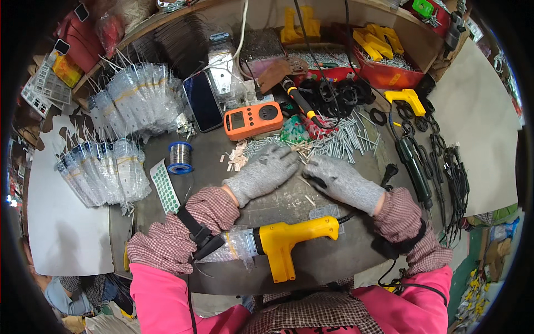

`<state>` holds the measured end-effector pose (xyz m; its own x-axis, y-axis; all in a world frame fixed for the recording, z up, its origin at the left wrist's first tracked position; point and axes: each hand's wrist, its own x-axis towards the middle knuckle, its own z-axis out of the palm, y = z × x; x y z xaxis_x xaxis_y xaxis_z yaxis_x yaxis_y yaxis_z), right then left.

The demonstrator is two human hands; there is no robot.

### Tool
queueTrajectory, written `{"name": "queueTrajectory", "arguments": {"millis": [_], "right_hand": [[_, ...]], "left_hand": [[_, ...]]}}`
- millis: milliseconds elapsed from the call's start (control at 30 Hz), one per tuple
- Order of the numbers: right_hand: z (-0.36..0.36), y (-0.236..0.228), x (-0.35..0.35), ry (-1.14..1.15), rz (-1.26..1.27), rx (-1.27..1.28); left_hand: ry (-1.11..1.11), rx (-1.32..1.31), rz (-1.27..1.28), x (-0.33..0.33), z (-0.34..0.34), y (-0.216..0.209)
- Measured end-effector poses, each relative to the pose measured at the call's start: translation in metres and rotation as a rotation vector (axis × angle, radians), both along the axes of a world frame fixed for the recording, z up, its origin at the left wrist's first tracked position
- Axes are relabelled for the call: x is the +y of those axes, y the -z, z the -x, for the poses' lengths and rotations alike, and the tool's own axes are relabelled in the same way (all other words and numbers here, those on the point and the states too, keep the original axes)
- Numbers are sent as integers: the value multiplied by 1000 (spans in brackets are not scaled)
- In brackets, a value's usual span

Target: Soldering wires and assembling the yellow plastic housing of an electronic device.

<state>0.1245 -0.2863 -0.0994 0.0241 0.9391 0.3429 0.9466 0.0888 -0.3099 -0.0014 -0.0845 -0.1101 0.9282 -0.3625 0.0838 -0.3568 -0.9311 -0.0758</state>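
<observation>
Both my hands wear grey knitted gloves. My left hand (266, 173) lies with its fingers stretched out, beside a pile of small pale wooden-looking pieces (239, 157) and long silver screws (345, 139). Opposite it, my right hand (346, 183) has its fingers curled inward. A small dark thing shows at its thumb, too hidden to name. Thin pale slivers lie on the table between the hands. Nearer to me rests a yellow pistol-shaped tool (289, 238), its front end wrapped in bubble wrap (236, 247); neither hand touches it.
An orange meter (253, 121), a phone (203, 102) and a solder spool (180, 157) stand behind my left hand. Bundles of bubble-wrapped parts (139, 100) lie left. A dark green electric screwdriver (414, 172) and black cables (456, 186) lie right. Red bins (392, 79) stand at the back.
</observation>
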Motion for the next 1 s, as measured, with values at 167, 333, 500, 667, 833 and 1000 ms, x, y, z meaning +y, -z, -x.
{"name": "queueTrajectory", "arguments": {"millis": [167, 333, 500, 667, 833, 1000], "right_hand": [[-21, -4, 14, 38, 82, 51], [-5, -16, 71, 62, 25, -33], [-16, -8, 86, 56, -24, -51], [11, -45, 46, 146, 219, 220], [22, -30, -1, 84, 435, 367], [35, -68, -36, 245, 25, 573]], "left_hand": [[-238, -33, 134, -2, 24, -25], [-728, 118, 507, -5, 41, -19], [-681, -13, 645, 15, 18, -8], [-549, -168, 599, 22, 32, -2], [-633, 21, 608, 3, 29, -34], [-447, -108, 745, 3, 49, -16]]}}
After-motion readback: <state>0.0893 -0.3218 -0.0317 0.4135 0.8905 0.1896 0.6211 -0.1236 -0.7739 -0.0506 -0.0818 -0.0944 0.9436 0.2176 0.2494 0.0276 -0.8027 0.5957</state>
